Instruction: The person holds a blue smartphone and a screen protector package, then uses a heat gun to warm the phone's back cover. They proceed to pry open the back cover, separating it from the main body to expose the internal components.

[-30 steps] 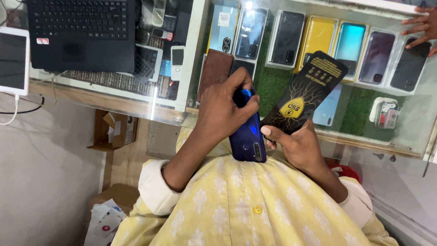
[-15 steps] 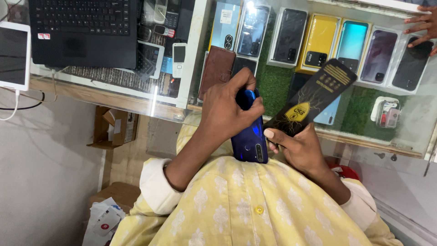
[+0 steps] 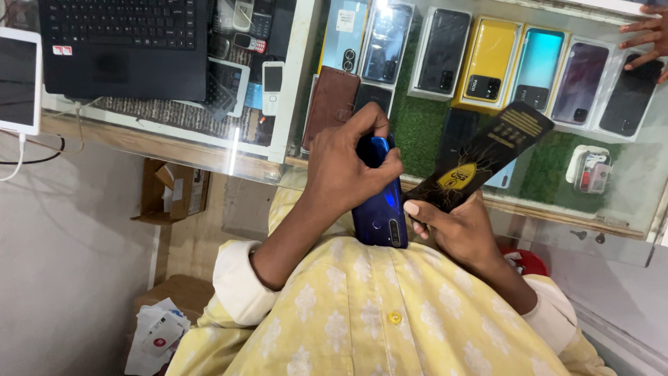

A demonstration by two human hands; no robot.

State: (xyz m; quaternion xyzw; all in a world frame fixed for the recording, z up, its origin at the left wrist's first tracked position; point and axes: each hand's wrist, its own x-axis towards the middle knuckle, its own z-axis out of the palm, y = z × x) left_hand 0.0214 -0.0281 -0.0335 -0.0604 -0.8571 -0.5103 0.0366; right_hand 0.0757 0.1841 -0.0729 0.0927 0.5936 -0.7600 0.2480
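My left hand (image 3: 348,167) grips the top end of a glossy blue phone (image 3: 379,209), which stands upright with its back and camera strip facing me, its lower end against my yellow shirt. My right hand (image 3: 452,226) holds a flat black packet with a gold emblem (image 3: 480,157) by its lower corner; the packet slants up and to the right, just beside the phone. Both hands hover at the near edge of a glass display counter (image 3: 612,202).
Under the glass lie several boxed phones (image 3: 490,63) on green turf and a brown wallet case (image 3: 334,104). A black laptop (image 3: 125,45) and a white tablet (image 3: 19,80) sit at the left. Another person's hand (image 3: 647,38) rests at the far right. Cardboard boxes (image 3: 170,191) stand below.
The black packet has tilted further to the right and lower. My left hand's grip on the blue phone has shifted slightly; the phone stays in place.
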